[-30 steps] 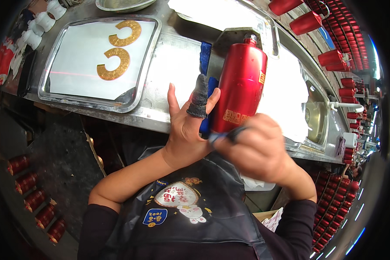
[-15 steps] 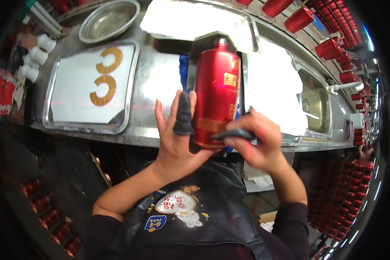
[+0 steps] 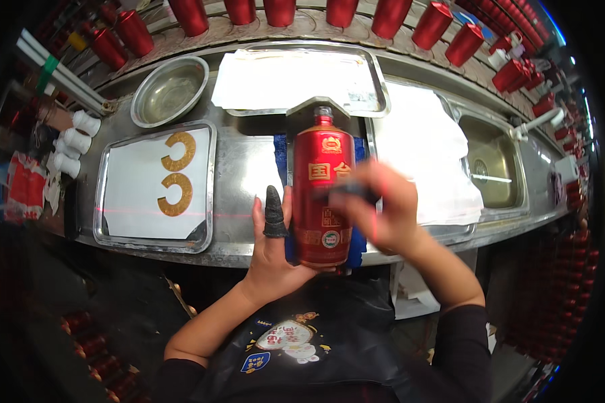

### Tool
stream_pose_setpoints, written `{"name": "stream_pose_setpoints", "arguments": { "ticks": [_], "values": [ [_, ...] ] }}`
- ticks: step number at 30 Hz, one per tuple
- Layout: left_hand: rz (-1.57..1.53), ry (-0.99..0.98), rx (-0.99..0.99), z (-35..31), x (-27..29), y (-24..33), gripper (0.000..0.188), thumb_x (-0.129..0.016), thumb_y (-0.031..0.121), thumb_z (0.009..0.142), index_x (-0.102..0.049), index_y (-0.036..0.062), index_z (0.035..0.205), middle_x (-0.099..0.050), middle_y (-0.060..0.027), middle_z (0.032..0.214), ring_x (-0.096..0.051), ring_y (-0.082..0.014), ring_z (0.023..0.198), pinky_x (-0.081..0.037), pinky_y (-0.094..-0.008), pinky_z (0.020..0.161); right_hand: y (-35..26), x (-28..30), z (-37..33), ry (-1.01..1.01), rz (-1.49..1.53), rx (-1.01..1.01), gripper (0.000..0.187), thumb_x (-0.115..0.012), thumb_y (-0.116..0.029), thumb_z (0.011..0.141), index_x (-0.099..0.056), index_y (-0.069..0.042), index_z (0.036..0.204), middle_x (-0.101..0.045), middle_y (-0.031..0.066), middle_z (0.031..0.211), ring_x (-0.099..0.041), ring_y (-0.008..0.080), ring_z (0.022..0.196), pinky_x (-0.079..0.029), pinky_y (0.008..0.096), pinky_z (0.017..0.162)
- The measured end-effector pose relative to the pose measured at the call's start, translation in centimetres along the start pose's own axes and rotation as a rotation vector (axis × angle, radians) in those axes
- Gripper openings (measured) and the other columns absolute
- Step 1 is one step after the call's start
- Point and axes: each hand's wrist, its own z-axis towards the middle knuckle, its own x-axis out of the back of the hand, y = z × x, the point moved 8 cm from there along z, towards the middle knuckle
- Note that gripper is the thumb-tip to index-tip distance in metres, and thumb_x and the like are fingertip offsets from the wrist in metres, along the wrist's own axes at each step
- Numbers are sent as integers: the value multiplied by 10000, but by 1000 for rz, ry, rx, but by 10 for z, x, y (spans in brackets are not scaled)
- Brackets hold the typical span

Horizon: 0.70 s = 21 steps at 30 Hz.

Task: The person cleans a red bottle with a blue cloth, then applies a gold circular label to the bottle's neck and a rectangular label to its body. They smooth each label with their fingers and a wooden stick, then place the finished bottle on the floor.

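Red bottle (image 3: 319, 216) lies lengthwise, base at left hand (image 3: 273, 270), neck (image 3: 323, 118) pointing away.

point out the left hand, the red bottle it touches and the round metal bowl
left hand (image 3: 274, 266), head view, middle of the hand
red bottle (image 3: 308, 209), head view, left side of its body
round metal bowl (image 3: 169, 95), head view, inner bottom

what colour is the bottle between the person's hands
The bottle is shiny red with gold and some pale markings; it shows best in the head view.
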Motion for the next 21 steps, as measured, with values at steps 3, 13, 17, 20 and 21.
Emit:
{"name": "stream_pose_setpoints", "arguments": {
  "ticks": [3, 13, 17, 20, 21],
  "values": [
    [387, 84, -280, -2, 6, 21, 1080, -853, 520, 746, -356, -23, 1536, -226, -280, 1630, -169, -418, 1544, 1, -639, 1203, 8, 25, 26, 212, -342, 129, 188, -785, -7, 779, -711, -55, 944, -635, 65, 736, -576, 170, 627, -443, 293, 566],
    [331, -36, -245, 8, 4, 3, 1155, -879, 409, 733, -209, 15, 1587, -387, -196, 1572, -260, -379, 1519, -4, -686, 1180, 0, 26, 10, 200, -363, 176, 252, -747, -7, 671, -688, -44, 914, -548, 85, 730, -580, 257, 672, -465, 365, 585],
    [176, -10, -209, 10, 8, 2, 1134, -879, 355, 734, -209, 1, 1577, -483, -185, 1499, -386, -376, 1452, -8, -668, 1192, -49, -1, -73, 55, -236, 559, 305, -793, -71, 734, -733, -90, 1032, -544, 32, 753, -574, 230, 688, -503, 332, 583],
    [95, -54, -170, 12, 5, 0, 1108, -869, 326, 744, -209, -7, 1570, -531, -175, 1454, -441, -378, 1411, -8, -661, 1198, 19, -6, -130, 135, 54, -278, 177, -743, -85, 891, -657, -50, 1041, -615, 22, 834, -572, 126, 736, -491, 271, 652],
    [81, -62, -186, 11, 5, 2, 1101, -865, 319, 748, -208, -10, 1568, -544, -171, 1441, -454, -378, 1399, -9, -660, 1199, 50, -3, -156, 232, 92, -626, 151, -730, -100, 930, -629, -37, 1023, -632, 17, 860, -563, 85, 755, -480, 242, 676]
  ]
}}
